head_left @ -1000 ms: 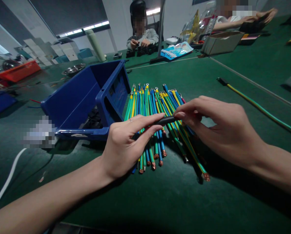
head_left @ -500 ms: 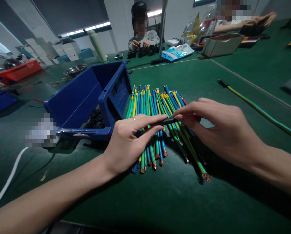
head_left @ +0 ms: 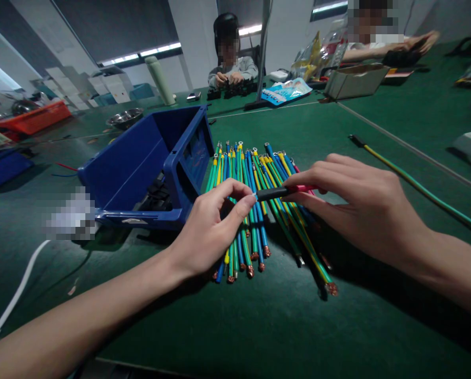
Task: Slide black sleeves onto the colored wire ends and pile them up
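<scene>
A short red cable with a black sleeve [head_left: 273,193] on it is held level between my two hands, above the loose cables. My left hand [head_left: 215,223] pinches its left end with thumb and forefinger; a small pale, shiny bit shows at those fingertips. On the other side, my right hand [head_left: 350,210] grips the red part [head_left: 301,188] just past the sleeve. Beneath lies a bundle of cut cables [head_left: 255,226], blue and yellow-green, several with ring lugs at the far end and bare copper strands at the near end.
Left of the bundle stands a blue bin [head_left: 120,168] with black parts [head_left: 158,192] inside. A longer yellow-green cable [head_left: 409,179] with a black end lies at right. Behind are a metal bowl [head_left: 125,119], a blue packet [head_left: 286,92], a cardboard box [head_left: 356,81] and two people working.
My left fingers have slid left off the black sleeve to its end, baring more of it. The right hand stays near its place, with more red showing. The view has tilted slightly.
</scene>
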Demonstrator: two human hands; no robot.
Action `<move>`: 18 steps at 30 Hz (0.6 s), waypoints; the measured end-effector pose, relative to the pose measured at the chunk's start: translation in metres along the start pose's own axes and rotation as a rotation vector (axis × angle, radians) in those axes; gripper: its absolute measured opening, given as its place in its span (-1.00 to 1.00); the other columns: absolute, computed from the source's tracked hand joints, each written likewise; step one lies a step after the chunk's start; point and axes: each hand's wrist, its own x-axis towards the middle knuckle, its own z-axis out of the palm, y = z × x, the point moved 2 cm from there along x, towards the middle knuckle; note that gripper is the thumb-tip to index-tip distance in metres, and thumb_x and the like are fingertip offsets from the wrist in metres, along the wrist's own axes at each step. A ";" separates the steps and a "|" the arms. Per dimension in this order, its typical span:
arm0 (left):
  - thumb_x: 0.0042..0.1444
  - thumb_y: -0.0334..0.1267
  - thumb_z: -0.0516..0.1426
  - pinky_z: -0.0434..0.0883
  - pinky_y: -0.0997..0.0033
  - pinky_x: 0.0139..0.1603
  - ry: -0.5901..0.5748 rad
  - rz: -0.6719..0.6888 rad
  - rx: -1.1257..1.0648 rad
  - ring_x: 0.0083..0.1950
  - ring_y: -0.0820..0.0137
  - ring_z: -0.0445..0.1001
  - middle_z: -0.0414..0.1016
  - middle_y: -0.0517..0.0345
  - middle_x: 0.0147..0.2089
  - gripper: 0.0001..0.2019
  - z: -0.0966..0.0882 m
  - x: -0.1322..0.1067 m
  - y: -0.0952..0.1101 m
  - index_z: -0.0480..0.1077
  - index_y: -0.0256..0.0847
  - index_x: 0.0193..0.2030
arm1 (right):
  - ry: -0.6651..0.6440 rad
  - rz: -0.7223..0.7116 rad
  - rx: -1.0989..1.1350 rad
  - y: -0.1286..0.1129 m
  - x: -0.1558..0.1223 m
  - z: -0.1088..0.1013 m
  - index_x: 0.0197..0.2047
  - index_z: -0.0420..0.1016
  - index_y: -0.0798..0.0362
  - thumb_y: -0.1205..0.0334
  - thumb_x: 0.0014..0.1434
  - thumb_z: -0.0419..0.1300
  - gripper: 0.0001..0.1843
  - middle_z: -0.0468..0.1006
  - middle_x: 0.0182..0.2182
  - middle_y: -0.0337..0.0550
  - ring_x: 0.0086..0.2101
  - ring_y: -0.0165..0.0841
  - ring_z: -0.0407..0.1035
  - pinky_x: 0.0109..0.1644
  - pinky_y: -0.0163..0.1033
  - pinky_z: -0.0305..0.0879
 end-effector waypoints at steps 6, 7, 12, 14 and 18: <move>0.35 -0.22 0.03 0.28 0.43 -0.33 -0.123 -0.011 -0.009 -0.33 0.44 0.31 0.36 0.24 -0.34 -0.84 0.001 0.001 0.000 0.38 -0.20 -0.21 | -0.098 -0.081 -0.142 -0.001 0.002 0.000 0.02 0.47 0.03 0.23 0.33 0.08 -0.76 0.61 -0.32 -0.14 -0.35 -0.28 0.43 -0.27 -0.17 0.20; 0.35 -0.22 0.03 0.28 0.42 -0.33 -0.131 -0.011 -0.013 -0.31 0.43 0.32 0.38 0.22 -0.32 -0.84 0.002 0.000 0.000 0.37 -0.20 -0.21 | -0.112 -0.120 -0.174 -0.002 0.002 0.000 0.02 0.47 0.05 0.25 0.34 0.06 -0.75 0.61 -0.33 -0.14 -0.36 -0.29 0.44 -0.27 -0.17 0.19; 0.34 -0.26 0.04 0.28 0.44 -0.33 -0.138 0.003 -0.026 -0.29 0.44 0.35 0.39 0.23 -0.30 -0.87 0.004 -0.001 0.002 0.34 -0.20 -0.23 | -0.139 -0.178 -0.182 -0.007 0.000 0.003 0.07 0.46 0.13 0.35 0.34 0.00 -0.69 0.56 -0.33 -0.11 -0.39 -0.32 0.41 -0.32 -0.22 0.19; 0.33 -0.27 0.04 0.28 0.45 -0.33 -0.152 -0.003 -0.030 -0.31 0.46 0.34 0.37 0.25 -0.32 -0.88 0.005 -0.001 0.003 0.34 -0.21 -0.24 | -0.149 -0.160 -0.149 -0.008 -0.002 0.005 0.10 0.45 0.10 0.32 0.35 0.01 -0.67 0.53 -0.36 -0.15 -0.41 -0.35 0.40 -0.39 -0.27 0.16; 0.30 -0.32 0.05 0.28 0.45 -0.30 -0.174 0.008 -0.017 -0.33 0.47 0.33 0.35 0.27 -0.35 -0.89 0.005 -0.001 0.005 0.34 -0.22 -0.26 | -0.164 -0.193 -0.139 -0.008 -0.003 0.005 0.06 0.48 0.05 0.28 0.36 0.01 -0.70 0.52 -0.40 -0.20 -0.46 -0.40 0.39 -0.46 -0.30 0.11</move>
